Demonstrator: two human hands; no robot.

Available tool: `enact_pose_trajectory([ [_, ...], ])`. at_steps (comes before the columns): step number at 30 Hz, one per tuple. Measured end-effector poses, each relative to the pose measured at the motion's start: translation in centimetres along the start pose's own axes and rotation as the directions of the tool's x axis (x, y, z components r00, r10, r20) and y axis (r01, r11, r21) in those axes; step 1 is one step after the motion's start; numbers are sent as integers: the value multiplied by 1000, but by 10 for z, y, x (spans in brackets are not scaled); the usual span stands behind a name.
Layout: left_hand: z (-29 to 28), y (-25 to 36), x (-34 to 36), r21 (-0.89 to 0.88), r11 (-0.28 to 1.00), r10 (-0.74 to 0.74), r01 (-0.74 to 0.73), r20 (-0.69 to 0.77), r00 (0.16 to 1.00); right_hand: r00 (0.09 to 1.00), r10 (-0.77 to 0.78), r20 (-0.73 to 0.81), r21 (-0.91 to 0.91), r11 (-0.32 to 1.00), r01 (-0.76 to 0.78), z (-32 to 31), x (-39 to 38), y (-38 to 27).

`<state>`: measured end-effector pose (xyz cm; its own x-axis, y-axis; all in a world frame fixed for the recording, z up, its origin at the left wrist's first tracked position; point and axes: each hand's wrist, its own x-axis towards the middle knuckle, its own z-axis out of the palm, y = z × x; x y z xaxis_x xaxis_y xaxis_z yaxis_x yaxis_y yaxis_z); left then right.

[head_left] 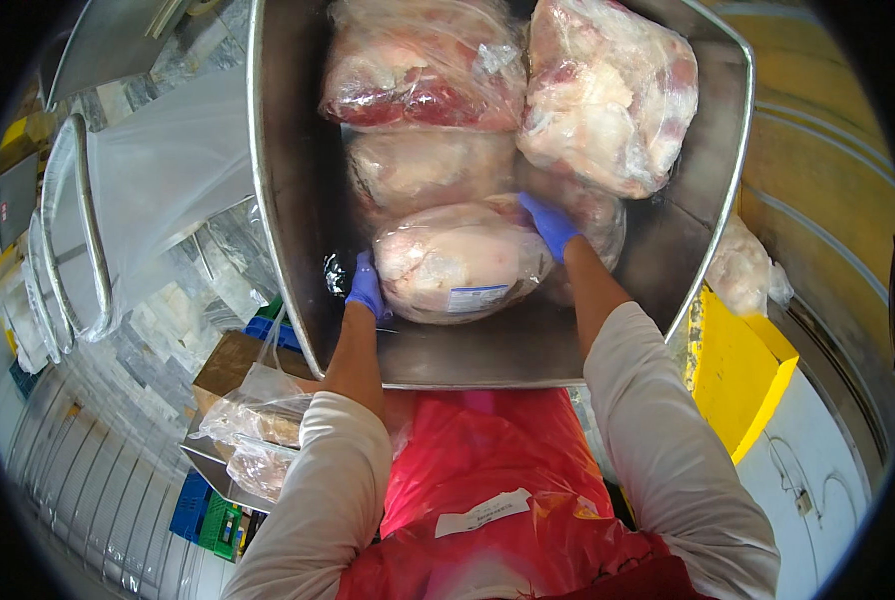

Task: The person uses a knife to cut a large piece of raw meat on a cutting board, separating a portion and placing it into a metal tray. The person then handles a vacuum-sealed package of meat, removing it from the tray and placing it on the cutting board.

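1. Two gloved hands, the left hand and right hand, grasp opposite ends of one wrapped meat piece near the steel tub's near wall; whether it is lifted, I cannot tell.
2. At least four other packs, including the upper-left pack and upper-right pack, lie inside the tub, no hand gripping them; the work seems unfinished, though which are done is unclear.
3. Neighbouring packs and the tub's walls crowd the held piece.
4. Right of the tub: a yellow bin; left: clear plastic sheeting.
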<state>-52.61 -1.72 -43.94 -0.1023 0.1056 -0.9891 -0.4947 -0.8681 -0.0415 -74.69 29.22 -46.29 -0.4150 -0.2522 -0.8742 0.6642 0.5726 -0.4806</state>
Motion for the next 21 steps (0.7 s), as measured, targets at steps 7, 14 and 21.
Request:
enact_pose_trajectory([
  [7,-105,-38,86,152,987,53,-52,-6,999,917,309,253,174,918,-357,-15,7,-18],
  [14,-38,-30,11,143,982,84,-127,271,959,904,371,214,223,882,-415,-28,7,2],
  [21,-22,-40,-23,-31,993,117,-112,254,960,951,136,276,438,863,-251,-27,-13,6],
])
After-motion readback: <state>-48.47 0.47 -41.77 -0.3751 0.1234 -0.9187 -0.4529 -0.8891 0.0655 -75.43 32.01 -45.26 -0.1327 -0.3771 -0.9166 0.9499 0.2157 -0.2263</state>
